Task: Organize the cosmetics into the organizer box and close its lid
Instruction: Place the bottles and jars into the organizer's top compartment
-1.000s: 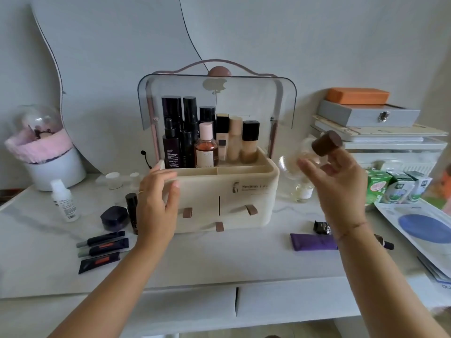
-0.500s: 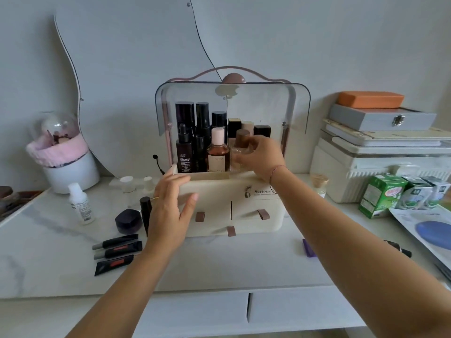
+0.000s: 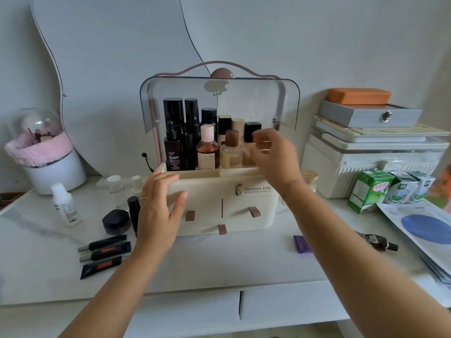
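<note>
Fingers (image 3: pixel 159 181) of the left hand (image 3: pixel 158 211) lie straight and spread, flat on the left front corner of the box (image 3: pixel 244 198), tips up at its top rim, gripping nothing. The right hand (image 3: pixel 275 159) hangs over the right end of the top compartment, its fingers (image 3: pixel 260 139) loosely curled and blurred, nothing seen in them, just beside the brown-capped bottle (image 3: pixel 231 152). That bottle stands upright in the front row, with the pink-capped bottle (image 3: pixel 207 150) at its left. The lid (image 3: pixel 244 98) is tipped up and back, its front edge above the bottle tops.

On the counter (image 3: pixel 219 259), three dark tubes (image 3: pixel 105 254) lie near left. A jar (image 3: pixel 116 222) and a black stick (image 3: pixel 133 213) sit by the box's left side, and the white bottle (image 3: pixel 66 206) is farther left. A purple tube (image 3: pixel 302 243) pokes out beside the right forearm, with a brown tube (image 3: pixel 375 241) farther right. Between the dark tubes and the purple one, bare counter runs from the box front to the near edge.
</note>
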`<action>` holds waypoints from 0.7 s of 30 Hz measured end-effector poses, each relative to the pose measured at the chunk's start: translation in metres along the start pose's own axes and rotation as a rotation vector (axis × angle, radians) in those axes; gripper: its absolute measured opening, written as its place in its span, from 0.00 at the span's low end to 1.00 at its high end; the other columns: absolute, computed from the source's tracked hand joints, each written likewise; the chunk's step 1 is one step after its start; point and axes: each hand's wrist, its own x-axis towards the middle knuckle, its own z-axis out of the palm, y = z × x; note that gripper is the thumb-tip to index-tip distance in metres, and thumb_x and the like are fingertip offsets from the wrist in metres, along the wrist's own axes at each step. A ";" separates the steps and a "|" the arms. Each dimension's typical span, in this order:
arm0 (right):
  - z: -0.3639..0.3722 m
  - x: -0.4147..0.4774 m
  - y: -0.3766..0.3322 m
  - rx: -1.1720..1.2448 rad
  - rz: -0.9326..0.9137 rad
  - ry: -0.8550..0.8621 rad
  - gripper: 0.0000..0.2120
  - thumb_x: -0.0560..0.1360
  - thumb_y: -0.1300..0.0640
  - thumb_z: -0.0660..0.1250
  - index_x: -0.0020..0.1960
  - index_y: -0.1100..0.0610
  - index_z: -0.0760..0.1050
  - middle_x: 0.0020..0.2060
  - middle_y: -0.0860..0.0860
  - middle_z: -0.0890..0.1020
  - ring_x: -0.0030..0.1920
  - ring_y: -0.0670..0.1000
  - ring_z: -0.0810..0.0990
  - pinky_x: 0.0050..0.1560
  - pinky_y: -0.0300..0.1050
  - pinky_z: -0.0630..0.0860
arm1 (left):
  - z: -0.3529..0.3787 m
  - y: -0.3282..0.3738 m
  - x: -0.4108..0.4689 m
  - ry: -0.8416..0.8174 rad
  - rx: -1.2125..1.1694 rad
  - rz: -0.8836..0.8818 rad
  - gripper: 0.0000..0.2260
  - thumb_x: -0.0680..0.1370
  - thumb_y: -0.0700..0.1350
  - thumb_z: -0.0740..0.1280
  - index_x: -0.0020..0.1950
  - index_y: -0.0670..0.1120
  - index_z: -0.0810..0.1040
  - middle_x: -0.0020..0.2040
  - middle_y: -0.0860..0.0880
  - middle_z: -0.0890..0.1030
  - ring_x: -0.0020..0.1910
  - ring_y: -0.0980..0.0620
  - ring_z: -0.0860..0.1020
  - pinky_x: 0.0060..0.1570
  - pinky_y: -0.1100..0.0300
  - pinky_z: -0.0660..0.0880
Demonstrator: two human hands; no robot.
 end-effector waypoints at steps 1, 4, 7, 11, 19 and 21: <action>-0.010 -0.012 0.007 0.044 -0.031 0.149 0.09 0.75 0.59 0.66 0.54 0.56 0.77 0.45 0.47 0.81 0.45 0.45 0.80 0.50 0.35 0.77 | 0.000 -0.001 0.000 -0.002 -0.001 0.004 0.18 0.78 0.50 0.61 0.63 0.40 0.71 0.65 0.45 0.71 0.72 0.50 0.62 0.68 0.72 0.53; -0.037 -0.032 0.058 0.020 0.075 0.386 0.08 0.73 0.61 0.66 0.52 0.55 0.76 0.42 0.47 0.79 0.42 0.47 0.79 0.48 0.38 0.78 | 0.001 -0.001 0.000 0.001 0.003 0.009 0.19 0.78 0.51 0.60 0.62 0.40 0.71 0.64 0.43 0.72 0.72 0.48 0.63 0.68 0.72 0.54; -0.050 -0.029 0.119 -0.060 0.408 0.274 0.24 0.70 0.56 0.72 0.63 0.60 0.70 0.54 0.54 0.75 0.53 0.52 0.75 0.60 0.50 0.73 | 0.005 0.001 -0.001 0.021 -0.003 -0.018 0.19 0.77 0.51 0.61 0.62 0.40 0.70 0.66 0.41 0.70 0.71 0.45 0.63 0.67 0.73 0.54; -0.048 -0.024 0.158 -0.062 0.558 0.013 0.39 0.68 0.53 0.75 0.73 0.61 0.60 0.66 0.57 0.72 0.64 0.56 0.72 0.62 0.47 0.68 | 0.010 0.007 -0.001 0.061 0.015 -0.033 0.17 0.77 0.45 0.65 0.61 0.37 0.70 0.67 0.38 0.70 0.71 0.44 0.63 0.67 0.74 0.53; -0.031 -0.009 0.175 -0.172 0.507 -0.029 0.24 0.68 0.52 0.75 0.60 0.59 0.74 0.55 0.56 0.80 0.51 0.55 0.77 0.49 0.43 0.69 | 0.006 0.009 -0.002 0.039 0.029 -0.012 0.17 0.76 0.43 0.66 0.62 0.36 0.70 0.66 0.38 0.70 0.71 0.43 0.63 0.62 0.80 0.53; -0.034 -0.009 0.173 -0.197 0.500 -0.046 0.22 0.68 0.52 0.74 0.58 0.59 0.76 0.52 0.55 0.81 0.47 0.53 0.75 0.46 0.41 0.68 | 0.006 0.009 -0.002 0.041 0.025 -0.009 0.17 0.76 0.43 0.65 0.61 0.36 0.70 0.65 0.37 0.70 0.71 0.43 0.62 0.62 0.80 0.53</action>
